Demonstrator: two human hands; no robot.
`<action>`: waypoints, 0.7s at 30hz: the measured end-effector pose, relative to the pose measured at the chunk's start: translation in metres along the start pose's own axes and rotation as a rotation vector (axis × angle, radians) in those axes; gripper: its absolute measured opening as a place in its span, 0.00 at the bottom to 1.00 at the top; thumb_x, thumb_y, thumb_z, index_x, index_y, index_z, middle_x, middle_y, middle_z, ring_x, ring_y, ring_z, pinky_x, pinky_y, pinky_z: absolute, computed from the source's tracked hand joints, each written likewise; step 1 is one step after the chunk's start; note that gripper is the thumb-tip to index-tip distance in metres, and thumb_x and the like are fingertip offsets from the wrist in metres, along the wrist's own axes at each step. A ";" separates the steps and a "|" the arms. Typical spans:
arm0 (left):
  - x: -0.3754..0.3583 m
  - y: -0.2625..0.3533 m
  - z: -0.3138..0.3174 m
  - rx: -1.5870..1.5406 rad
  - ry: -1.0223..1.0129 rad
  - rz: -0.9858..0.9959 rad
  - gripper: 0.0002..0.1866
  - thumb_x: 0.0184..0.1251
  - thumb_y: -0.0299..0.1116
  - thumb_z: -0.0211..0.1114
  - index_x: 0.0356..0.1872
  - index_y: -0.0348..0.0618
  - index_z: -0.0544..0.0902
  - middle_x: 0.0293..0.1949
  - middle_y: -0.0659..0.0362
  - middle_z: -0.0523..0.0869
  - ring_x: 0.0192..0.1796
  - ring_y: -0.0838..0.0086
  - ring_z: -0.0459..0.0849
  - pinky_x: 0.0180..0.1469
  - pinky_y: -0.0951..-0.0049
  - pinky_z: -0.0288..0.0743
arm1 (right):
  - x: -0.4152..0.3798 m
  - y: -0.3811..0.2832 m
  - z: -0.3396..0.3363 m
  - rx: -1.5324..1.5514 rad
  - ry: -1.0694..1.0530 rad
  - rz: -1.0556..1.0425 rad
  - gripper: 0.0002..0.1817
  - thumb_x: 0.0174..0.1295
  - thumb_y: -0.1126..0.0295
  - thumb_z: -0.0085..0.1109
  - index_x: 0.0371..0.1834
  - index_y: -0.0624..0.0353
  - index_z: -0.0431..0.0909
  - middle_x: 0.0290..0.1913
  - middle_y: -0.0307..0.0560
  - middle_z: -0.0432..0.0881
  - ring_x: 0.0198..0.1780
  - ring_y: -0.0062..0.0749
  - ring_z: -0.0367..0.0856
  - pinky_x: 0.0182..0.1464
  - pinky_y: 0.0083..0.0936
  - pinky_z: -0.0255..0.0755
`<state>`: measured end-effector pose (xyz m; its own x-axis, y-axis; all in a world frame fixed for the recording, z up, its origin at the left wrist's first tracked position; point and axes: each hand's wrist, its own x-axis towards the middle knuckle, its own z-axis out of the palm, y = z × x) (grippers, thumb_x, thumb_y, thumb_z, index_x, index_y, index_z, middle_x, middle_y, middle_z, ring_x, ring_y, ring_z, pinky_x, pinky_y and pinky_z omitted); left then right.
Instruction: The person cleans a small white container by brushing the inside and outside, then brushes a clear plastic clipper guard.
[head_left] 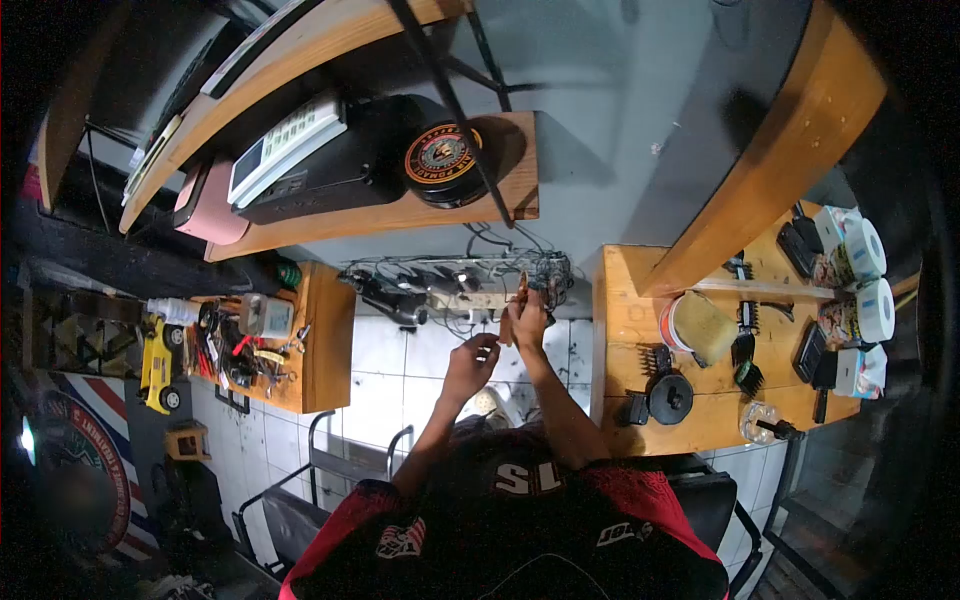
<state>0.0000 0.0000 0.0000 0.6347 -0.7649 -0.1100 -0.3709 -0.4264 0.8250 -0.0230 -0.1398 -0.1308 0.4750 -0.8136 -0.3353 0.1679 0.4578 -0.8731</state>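
Observation:
My right hand (527,322) is closed around a small, flat reddish-brown piece (505,326), held upright in front of my body; its kind cannot be made out. An orange-brown tip (522,282) shows above the fingers. Just left of it and lower, my left hand (470,368) has its fingers curled into a pinch near the piece's lower end. Whatever may lie between those fingertips is too small to make out. Behind both hands, a narrow wall ledge (480,300) carries tangled cables (545,270) and black hair clippers (390,300).
Overhead at left juts a wooden shelf (520,150) with a pomade tin (443,165) and calculator (290,150). On the right counter (625,345) are a round black container (669,397), a tub (700,328) and clipper guards. Tools crowd the left cabinet (328,340). Chairs (350,465) stand nearby.

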 end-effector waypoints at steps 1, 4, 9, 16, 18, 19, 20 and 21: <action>-0.004 0.001 0.000 0.017 0.018 -0.011 0.11 0.62 0.27 0.64 0.45 0.36 0.81 0.41 0.49 0.87 0.39 0.63 0.89 0.40 0.69 0.82 | -0.010 -0.005 -0.003 -0.369 0.015 -0.266 0.16 0.68 0.62 0.51 0.47 0.65 0.74 0.42 0.62 0.76 0.43 0.52 0.75 0.48 0.44 0.67; 0.004 -0.001 -0.005 0.002 0.059 -0.017 0.11 0.62 0.26 0.64 0.44 0.35 0.81 0.40 0.49 0.87 0.37 0.61 0.89 0.40 0.69 0.82 | -0.007 -0.026 0.006 -0.733 0.059 -0.630 0.13 0.68 0.68 0.48 0.43 0.72 0.72 0.40 0.65 0.74 0.43 0.59 0.72 0.48 0.47 0.65; -0.014 -0.012 -0.021 -0.008 0.142 -0.038 0.10 0.62 0.27 0.64 0.44 0.35 0.82 0.41 0.48 0.86 0.36 0.61 0.88 0.38 0.69 0.82 | -0.039 -0.053 0.030 -0.690 -0.015 -0.700 0.14 0.69 0.66 0.50 0.39 0.71 0.71 0.38 0.64 0.74 0.43 0.59 0.72 0.47 0.47 0.65; -0.064 -0.029 -0.086 -0.078 0.267 -0.018 0.37 0.52 0.37 0.76 0.62 0.35 0.69 0.54 0.43 0.77 0.51 0.57 0.81 0.48 0.63 0.79 | -0.143 -0.114 0.105 -0.605 -0.347 -0.558 0.13 0.70 0.66 0.51 0.46 0.67 0.74 0.38 0.54 0.76 0.39 0.44 0.76 0.43 0.35 0.68; -0.087 -0.047 -0.110 0.026 0.343 0.128 0.53 0.42 0.40 0.81 0.69 0.37 0.59 0.61 0.41 0.72 0.63 0.52 0.71 0.61 0.59 0.70 | -0.177 -0.122 0.131 -0.532 -0.501 -0.550 0.11 0.70 0.68 0.51 0.46 0.65 0.75 0.39 0.49 0.76 0.39 0.34 0.76 0.43 0.27 0.68; -0.104 -0.051 -0.123 0.116 0.409 0.143 0.48 0.44 0.38 0.80 0.67 0.36 0.62 0.61 0.41 0.72 0.62 0.50 0.72 0.62 0.60 0.68 | -0.192 -0.122 0.143 -0.487 -0.608 -0.522 0.11 0.70 0.68 0.51 0.47 0.65 0.74 0.40 0.52 0.76 0.40 0.36 0.77 0.42 0.28 0.70; -0.120 -0.056 -0.137 0.143 0.453 0.127 0.46 0.45 0.36 0.79 0.66 0.37 0.64 0.61 0.42 0.72 0.62 0.50 0.72 0.62 0.60 0.68 | -0.207 -0.120 0.153 -0.450 -0.715 -0.427 0.10 0.70 0.69 0.51 0.47 0.65 0.74 0.40 0.50 0.76 0.40 0.33 0.76 0.43 0.27 0.70; -0.137 -0.064 -0.149 0.169 0.491 0.116 0.43 0.46 0.34 0.78 0.66 0.38 0.66 0.61 0.43 0.73 0.62 0.50 0.72 0.63 0.61 0.67 | -0.222 -0.117 0.162 -0.414 -0.811 -0.332 0.10 0.69 0.70 0.51 0.46 0.66 0.74 0.39 0.48 0.76 0.40 0.30 0.76 0.45 0.26 0.70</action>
<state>0.0379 0.2043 0.0449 0.8109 -0.5125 0.2824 -0.5355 -0.4554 0.7113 -0.0076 0.0452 0.1026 0.9358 -0.3135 0.1613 0.1568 -0.0397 -0.9868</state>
